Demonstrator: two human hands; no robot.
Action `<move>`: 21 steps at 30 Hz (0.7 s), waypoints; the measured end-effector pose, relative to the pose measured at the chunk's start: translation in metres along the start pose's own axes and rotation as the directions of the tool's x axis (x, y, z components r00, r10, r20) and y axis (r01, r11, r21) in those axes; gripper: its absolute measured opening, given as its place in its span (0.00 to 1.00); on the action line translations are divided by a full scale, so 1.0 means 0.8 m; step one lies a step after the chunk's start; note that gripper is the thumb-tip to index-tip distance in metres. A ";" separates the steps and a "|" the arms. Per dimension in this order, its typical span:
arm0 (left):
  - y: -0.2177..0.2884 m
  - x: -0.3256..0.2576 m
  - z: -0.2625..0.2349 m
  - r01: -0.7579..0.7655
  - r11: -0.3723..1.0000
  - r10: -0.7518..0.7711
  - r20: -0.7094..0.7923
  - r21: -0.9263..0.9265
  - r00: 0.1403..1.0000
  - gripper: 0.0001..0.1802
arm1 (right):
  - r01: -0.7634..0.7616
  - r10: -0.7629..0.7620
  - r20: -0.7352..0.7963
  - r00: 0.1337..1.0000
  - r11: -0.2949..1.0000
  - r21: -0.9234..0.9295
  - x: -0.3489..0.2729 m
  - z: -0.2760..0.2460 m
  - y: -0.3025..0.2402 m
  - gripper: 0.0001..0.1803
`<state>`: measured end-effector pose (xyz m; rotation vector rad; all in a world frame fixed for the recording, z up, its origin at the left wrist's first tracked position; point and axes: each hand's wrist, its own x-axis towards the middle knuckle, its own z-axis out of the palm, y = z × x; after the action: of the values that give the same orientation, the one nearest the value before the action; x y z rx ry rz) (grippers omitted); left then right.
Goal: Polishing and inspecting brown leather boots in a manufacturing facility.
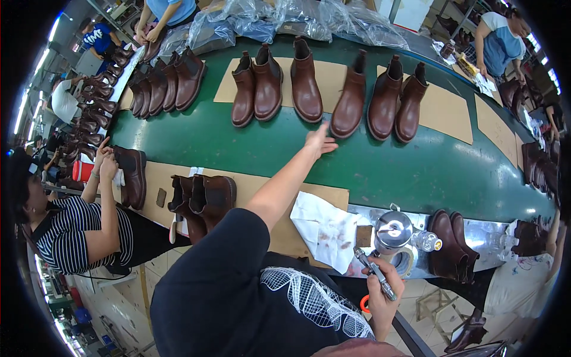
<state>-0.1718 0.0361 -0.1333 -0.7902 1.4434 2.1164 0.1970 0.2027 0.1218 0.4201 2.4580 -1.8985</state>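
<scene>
- A brown boot (pixel 347 110), upper centre of the frame, stands upright on the green tabletop (pixel 238 146), its toe toward the lower edge.
- The left hand (pixel 320 141), at the centre, reaches to the boot's toe with fingers outstretched and spread; whether they touch the leather, I cannot tell.
- The right hand (pixel 385 290), lower right of centre, has its fingers wrapped around a slim metal tool (pixel 375 273) that slants toward the upper left.
- Either side of the boot stand more brown boots, one (pixel 306 83) just left and a pair (pixel 385 104) just right, partly on cardboard (pixel 446 113).
- Above the right hand sit a metal canister (pixel 394 231), a clear bottle (pixel 427 241) and a small brown block (pixel 364 236), with a stained white cloth (pixel 324 229) to their left.
- Right of the bottle stand two other boots (pixel 447 241).
- At the left, a person in a striped shirt (pixel 86 238) has both hands raised near a dark boot (pixel 135 178).
- Clear plastic wrapping (pixel 267 24) lies along the top edge.
</scene>
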 end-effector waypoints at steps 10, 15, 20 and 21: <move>0.095 0.054 -0.049 -0.143 0.953 0.049 -0.331 -0.268 0.942 0.38 | -0.002 0.002 0.016 1.000 1.000 0.010 0.001 0.012 -0.009 0.15; 0.131 0.044 -0.033 -0.157 0.949 0.158 -0.021 -0.275 0.987 0.34 | -0.032 0.032 0.019 0.999 0.999 -0.012 -0.006 0.012 -0.014 0.13; 0.145 0.004 -0.055 -0.145 0.845 0.279 0.193 -0.515 0.941 0.19 | 0.025 -0.025 0.005 1.000 1.000 -0.015 -0.021 0.013 -0.020 0.13; 0.136 -0.027 -0.045 -0.117 0.823 0.296 0.244 -0.556 0.924 0.21 | 0.045 -0.045 -0.015 0.999 0.999 -0.020 -0.026 0.012 -0.020 0.13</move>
<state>-0.2198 -0.0363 -0.0556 -0.4383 0.7963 2.7213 0.2124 0.1853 0.1379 0.3831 2.5145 -1.8931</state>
